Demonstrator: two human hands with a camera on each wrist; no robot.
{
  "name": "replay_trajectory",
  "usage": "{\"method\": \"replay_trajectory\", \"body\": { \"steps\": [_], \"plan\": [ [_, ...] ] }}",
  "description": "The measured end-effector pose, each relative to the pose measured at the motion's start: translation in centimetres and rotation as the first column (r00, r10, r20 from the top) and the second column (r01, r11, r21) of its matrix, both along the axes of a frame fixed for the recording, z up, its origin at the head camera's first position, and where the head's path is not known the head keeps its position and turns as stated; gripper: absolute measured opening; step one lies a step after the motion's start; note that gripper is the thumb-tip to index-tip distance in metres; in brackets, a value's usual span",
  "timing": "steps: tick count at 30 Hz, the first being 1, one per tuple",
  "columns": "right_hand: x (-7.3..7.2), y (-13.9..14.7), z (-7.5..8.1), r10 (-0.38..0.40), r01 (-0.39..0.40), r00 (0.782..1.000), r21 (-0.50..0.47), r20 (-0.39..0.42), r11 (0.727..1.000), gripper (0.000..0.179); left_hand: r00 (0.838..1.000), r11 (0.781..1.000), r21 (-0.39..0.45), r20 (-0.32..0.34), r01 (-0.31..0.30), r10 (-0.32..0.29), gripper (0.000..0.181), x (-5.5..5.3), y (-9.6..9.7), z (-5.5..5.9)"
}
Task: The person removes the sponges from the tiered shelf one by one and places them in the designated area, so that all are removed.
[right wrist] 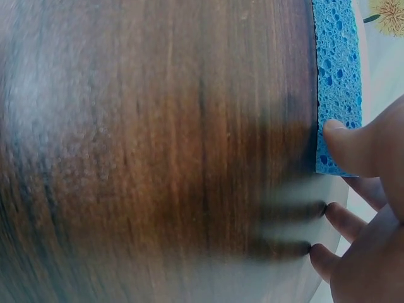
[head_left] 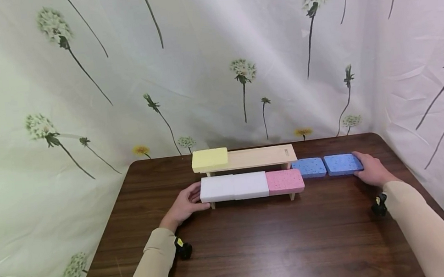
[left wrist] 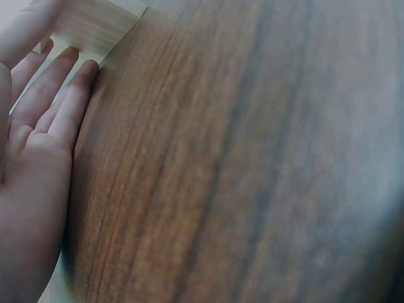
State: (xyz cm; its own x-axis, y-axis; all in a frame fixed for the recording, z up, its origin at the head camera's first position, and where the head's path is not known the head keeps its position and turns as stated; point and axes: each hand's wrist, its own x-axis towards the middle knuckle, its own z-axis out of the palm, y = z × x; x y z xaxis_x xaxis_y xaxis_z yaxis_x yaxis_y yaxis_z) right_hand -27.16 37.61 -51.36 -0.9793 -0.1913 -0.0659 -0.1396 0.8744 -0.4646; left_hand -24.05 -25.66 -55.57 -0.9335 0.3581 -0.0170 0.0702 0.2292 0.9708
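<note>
The rear stand (head_left: 259,156) is pale, smooth, matt wood. On it, the yellow block (head_left: 210,159) looks matt and fine-textured, like sponge. In front of the rear stand, the white blocks (head_left: 216,189) resemble smooth, matt foam, the pink sponge (head_left: 284,180) has a speckled face, and the front stand (head_left: 292,196) beneath them is pale wood. Right of the rear stand, the blue sponges (head_left: 342,164) are rough and full of open pores. Under the rear stand, the tabletop (head_left: 293,240) is wood-grained with a glossy sheen. Behind it, the printed sheet (head_left: 198,81) looks creased and faintly shiny.
</note>
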Motion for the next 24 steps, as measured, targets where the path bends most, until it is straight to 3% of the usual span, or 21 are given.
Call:
{"method": "replay_trajectory", "body": {
  "steps": [7, 14, 20, 24],
  "plan": [
    [0.1, 0.3, 0.0, 0.006, -0.006, 1.0, -0.021, 0.006, 1.0, 0.079, 1.0, 1.0, -0.004, 0.004, -0.004, 0.004, 0.085, 0.2, 0.0, -0.1],
    [0.8, 0.5, 0.2, -0.04, 0.039, 0.999, -0.095, -0.013, 0.995, 0.091, 1.0, 1.0, -0.01, 0.025, -0.01, 0.01, 0.085, 0.6, 0.0, -0.3],
    [1.2, -0.4, 1.4, -0.057, 0.041, 0.993, -0.15, -0.105, 0.988, 0.085, 1.0, 1.0, -0.004, 0.002, 0.009, -0.009, 0.084, 0.5, 0.1, -0.1],
    [0.8, -2.1, 2.7, -0.053, 0.03, 0.992, -0.196, -0.113, 0.98, 0.083, 1.0, 1.0, 0.005, -0.002, -0.003, 0.003, 0.083, 0.4, 0.1, 0.3]
  ]
}}
